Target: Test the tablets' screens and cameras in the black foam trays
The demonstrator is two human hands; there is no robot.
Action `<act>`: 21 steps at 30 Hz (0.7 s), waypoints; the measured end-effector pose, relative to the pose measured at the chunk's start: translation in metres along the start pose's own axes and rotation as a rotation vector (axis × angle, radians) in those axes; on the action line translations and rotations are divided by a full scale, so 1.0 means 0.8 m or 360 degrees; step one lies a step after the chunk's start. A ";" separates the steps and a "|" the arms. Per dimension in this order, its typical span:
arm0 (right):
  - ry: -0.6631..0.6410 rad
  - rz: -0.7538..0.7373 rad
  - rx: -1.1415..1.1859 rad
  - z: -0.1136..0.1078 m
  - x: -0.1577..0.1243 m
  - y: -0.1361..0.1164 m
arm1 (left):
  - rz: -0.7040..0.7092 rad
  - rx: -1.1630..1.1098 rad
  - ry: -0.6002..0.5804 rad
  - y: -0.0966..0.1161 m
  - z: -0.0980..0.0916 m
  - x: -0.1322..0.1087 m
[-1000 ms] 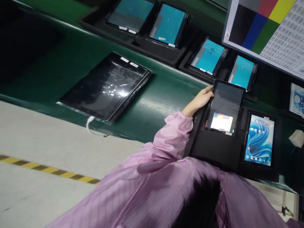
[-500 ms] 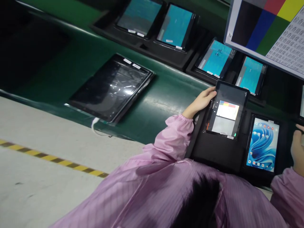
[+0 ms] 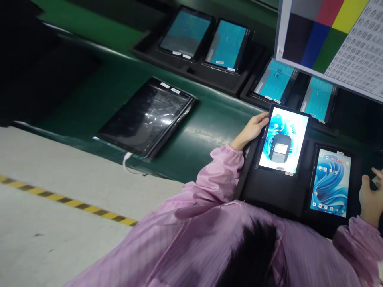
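Note:
My left hand (image 3: 254,126) grips the upper left edge of a tablet (image 3: 291,131), thumb on its front. That tablet is tilted up over a black foam tray (image 3: 269,189), its lower end at the tray. Its lit screen shows blue-and-white wallpaper with a small shrunken window low in the middle. A second tablet (image 3: 330,183) lies in the tray to the right, showing blue wallpaper and app icons. At the right edge, my right hand (image 3: 370,197) is off the tablets, thumb and fingers apart. Something small and pale shows by its fingertips; I cannot make it out.
A larger dark tablet in clear film (image 3: 146,117) lies on the green mat, a white cable (image 3: 127,161) at its lower edge. Behind are foam trays (image 3: 215,81) with several teal-screened tablets (image 3: 229,44). A colour-and-text chart (image 3: 332,36) overhangs the upper right.
The held tablet's screen went from a dark camera-like view to bright wallpaper with a shrinking window. My right hand moved slightly left and down. The whole view shifted a little.

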State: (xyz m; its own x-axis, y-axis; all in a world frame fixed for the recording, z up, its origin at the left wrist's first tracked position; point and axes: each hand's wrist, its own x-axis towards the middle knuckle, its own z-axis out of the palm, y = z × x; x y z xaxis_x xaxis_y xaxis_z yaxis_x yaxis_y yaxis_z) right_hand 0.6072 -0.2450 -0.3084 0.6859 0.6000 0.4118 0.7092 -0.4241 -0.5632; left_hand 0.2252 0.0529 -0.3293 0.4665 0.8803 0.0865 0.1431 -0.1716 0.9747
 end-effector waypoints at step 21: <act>-0.0777 0.0437 0.0251 0.112 0.141 -0.050 | -0.0274 0.0923 0.0155 0.061 -0.015 -0.165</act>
State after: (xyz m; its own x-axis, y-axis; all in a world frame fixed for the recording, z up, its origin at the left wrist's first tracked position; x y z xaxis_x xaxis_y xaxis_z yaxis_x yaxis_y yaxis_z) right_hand 0.6419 -0.0993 -0.3036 0.6598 0.7416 -0.1213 0.4575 -0.5244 -0.7181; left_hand 0.1604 -0.0663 -0.2907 0.3161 0.9486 -0.0173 0.6741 -0.2118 0.7076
